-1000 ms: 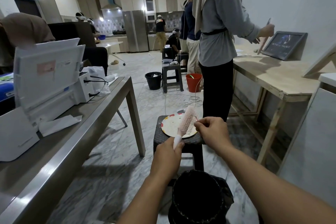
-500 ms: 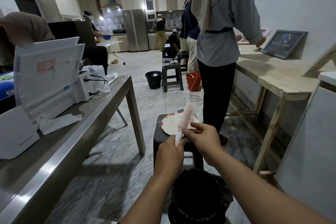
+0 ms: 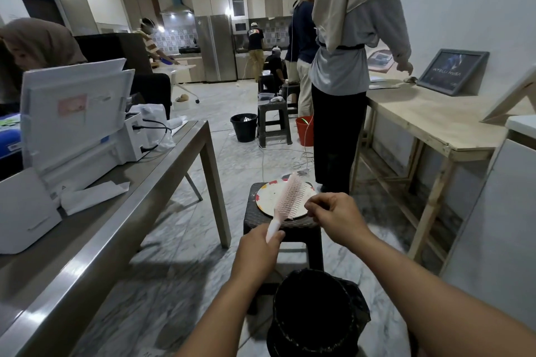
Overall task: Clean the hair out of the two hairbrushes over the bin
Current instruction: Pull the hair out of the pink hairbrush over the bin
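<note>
The pink hairbrush (image 3: 290, 199) is gripped by its white handle in the left hand (image 3: 258, 252), fingers wrapped round it, its long axis tilted up and away to the right. Just right of the bristles, the right hand (image 3: 338, 216) is held with fingers pinched together; hair cannot be made out. The bin (image 3: 314, 313) lies near, below both hands, with open room above its rim.

Pink hairbrush (image 3: 290, 197) plastic, matt. Stool (image 3: 282, 224) dark woven-look plastic. Bin (image 3: 314, 314) lined with glossy black bag. Left tabletop (image 3: 95, 240) brushed metal, slight sheen. Floor (image 3: 179, 240) polished marble-look tile.
</note>
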